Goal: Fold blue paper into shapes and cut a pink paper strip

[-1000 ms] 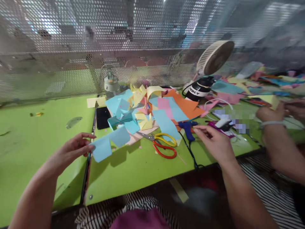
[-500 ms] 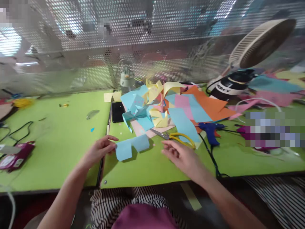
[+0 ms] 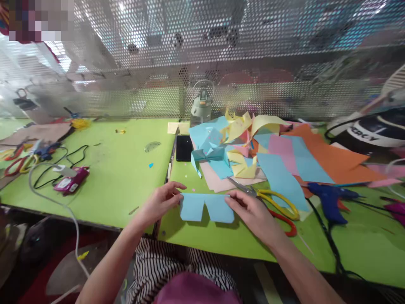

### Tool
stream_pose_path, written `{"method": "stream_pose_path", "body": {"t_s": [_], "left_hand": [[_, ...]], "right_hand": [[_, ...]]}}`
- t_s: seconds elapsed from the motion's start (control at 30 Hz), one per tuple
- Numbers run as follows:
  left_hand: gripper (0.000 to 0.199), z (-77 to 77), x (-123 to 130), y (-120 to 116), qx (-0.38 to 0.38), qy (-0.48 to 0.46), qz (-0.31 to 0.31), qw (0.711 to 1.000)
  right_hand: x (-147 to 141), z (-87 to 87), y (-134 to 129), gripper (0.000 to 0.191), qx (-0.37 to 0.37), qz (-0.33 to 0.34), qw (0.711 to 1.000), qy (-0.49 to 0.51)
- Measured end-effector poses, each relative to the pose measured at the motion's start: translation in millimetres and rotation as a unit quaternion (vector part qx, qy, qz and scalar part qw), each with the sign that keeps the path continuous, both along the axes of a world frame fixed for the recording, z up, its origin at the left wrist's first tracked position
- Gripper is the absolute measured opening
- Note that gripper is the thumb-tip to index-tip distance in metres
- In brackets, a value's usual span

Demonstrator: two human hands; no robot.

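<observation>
Blue paper (image 3: pixel 191 209) hung just below the frame's middle, left hand (image 3: pixel 162 202) and right hand (image 3: pixel 254 212) pinching its top corners, seeming to need gentle fingers.

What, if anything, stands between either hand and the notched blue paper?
Nothing visible: the left hand and right hand hold the notched blue paper at opposite ends. The scissors, partly hidden by the right hand, are not in between.
</observation>
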State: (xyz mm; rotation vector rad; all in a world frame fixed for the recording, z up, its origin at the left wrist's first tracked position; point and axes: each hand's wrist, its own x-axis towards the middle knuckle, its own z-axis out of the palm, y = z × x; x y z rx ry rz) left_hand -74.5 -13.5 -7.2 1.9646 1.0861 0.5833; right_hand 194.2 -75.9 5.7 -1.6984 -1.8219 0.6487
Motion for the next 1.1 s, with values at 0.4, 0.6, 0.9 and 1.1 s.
{"method": "stream_pose_path", "body": {"t_s": [0.4, 0.6, 0.9, 1.1], "left_hand": [[0.033, -15.1, 22.9, -16.6, 0.191, 0.164, -0.062, 0.966], [0.065, -31.9, 33.5, -41.9, 0.281, 0.211, -0.118, 0.929], [0.087, -33.8, 28.9, -44.5, 0.275, 0.224, -0.140, 0.924], [0.056, -32.6, 29.2, -42.1, 0.324, 0.170, -0.103, 0.925]], "right_hand": [[-5.8, -35.0, 5.4, 0.029, 0.154, 0.036, 0.955, -0.252], [-11.6, -35.7, -1.3, 0.031, 0.193, 0.097, 0.926, -0.311], [-28.4, -34.2, -13.9, 0.034, 0.238, 0.137, 0.910, -0.310], [-20.7, -37.6, -16.5, 0.035, 0.241, 0.144, 0.924, -0.261]]}}
